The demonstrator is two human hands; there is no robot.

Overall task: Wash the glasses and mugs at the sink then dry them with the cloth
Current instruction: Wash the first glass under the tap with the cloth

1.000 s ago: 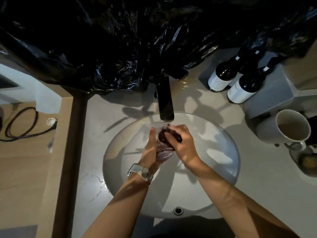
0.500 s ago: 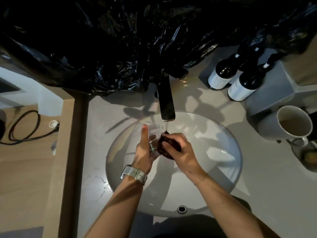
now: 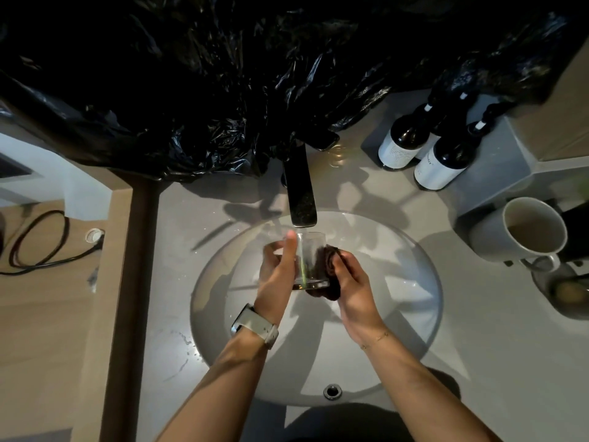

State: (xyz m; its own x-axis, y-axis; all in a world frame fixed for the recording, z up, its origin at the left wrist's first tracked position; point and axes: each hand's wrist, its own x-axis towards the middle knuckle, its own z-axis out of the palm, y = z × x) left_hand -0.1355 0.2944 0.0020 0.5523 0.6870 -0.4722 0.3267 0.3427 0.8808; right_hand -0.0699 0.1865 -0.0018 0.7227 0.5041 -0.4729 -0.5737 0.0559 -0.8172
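Note:
A clear glass (image 3: pixel 311 260) is held upright over the white sink (image 3: pixel 414 282), right under the black faucet (image 3: pixel 301 193), and water runs into it. My left hand (image 3: pixel 276 275) grips the glass from its left side, thumb up along the wall. My right hand (image 3: pixel 349 282) holds a dark cloth (image 3: pixel 328 266) bunched against the right side of the glass. A white mug (image 3: pixel 526 231) stands on the counter at the right.
Dark bottles (image 3: pixel 427 151) with white labels stand behind the sink at the right. Black plastic sheeting (image 3: pixel 223 74) covers the wall above the faucet. A metal dish (image 3: pixel 567 291) sits at the right edge. A black cable (image 3: pixel 38 244) lies on the wooden surface at the left.
The glass has been turned from tilted to upright and lifted under the running water. The cloth has come out of the glass mouth and now lies against its right side.

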